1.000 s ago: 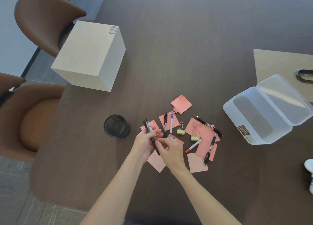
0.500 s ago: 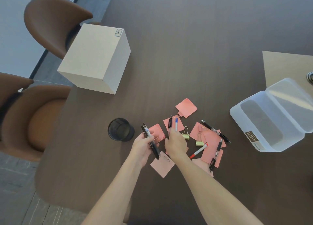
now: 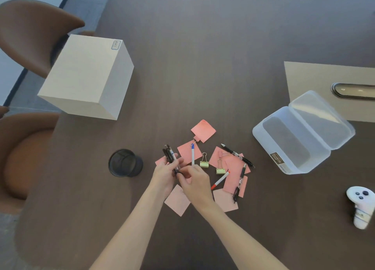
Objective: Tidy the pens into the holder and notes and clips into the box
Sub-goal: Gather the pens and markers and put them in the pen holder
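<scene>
My left hand [image 3: 164, 173] grips a bundle of pens [image 3: 170, 158] just right of the holder [image 3: 125, 163]; my right hand [image 3: 195, 181] pinches its near end. I judge them light, stiff and slippery, best held mid-barrel. Notes [image 3: 203, 130] and clips [image 3: 204, 161] lie on the desk [image 3: 203, 56], left of the box [image 3: 292, 141].

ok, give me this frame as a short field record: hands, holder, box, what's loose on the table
left hand: grips bundle of pens
right hand: fingertips pinch the bundle's lower end
pen holder: black mesh, no pens visible inside
plastic box: lid open, looks empty
loose on table: blue-capped pen, red-capped pen, two black pens, pink notes, binder clips
</scene>
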Demonstrator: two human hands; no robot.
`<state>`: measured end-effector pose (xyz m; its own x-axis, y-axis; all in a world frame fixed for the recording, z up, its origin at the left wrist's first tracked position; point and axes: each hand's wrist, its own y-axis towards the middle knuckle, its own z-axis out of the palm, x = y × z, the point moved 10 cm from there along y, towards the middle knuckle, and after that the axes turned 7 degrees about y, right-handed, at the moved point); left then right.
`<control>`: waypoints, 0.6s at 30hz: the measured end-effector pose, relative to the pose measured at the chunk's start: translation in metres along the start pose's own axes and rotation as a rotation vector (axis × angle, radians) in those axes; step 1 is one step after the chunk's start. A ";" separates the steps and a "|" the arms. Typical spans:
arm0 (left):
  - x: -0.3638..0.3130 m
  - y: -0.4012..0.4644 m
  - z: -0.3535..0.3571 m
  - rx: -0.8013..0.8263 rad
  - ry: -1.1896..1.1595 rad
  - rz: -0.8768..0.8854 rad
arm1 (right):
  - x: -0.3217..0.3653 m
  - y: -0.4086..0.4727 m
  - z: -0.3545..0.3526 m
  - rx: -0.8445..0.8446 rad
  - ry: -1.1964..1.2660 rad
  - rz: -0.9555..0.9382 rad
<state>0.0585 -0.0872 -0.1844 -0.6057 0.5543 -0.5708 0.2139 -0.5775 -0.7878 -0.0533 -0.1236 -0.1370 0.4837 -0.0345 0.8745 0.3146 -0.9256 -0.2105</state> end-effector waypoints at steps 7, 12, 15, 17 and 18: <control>0.008 0.005 0.025 0.022 0.077 -0.003 | -0.065 0.042 -0.108 -0.281 -0.408 0.091; 0.015 0.009 0.049 0.090 0.112 -0.010 | -0.118 0.064 -0.158 -0.205 -0.782 0.277; 0.017 0.010 0.063 0.108 0.130 -0.010 | -0.133 0.071 -0.169 -0.154 -0.829 0.290; 0.019 0.010 0.072 0.117 0.147 -0.011 | -0.135 0.075 -0.169 -0.138 -0.827 0.262; 0.019 0.011 0.076 0.120 0.155 -0.012 | -0.135 0.077 -0.169 -0.136 -0.824 0.247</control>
<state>-0.0089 -0.1281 -0.1862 -0.4805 0.6418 -0.5976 0.1093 -0.6323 -0.7670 -0.2322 -0.2538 -0.1970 0.9787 -0.0056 0.2051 0.0474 -0.9664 -0.2527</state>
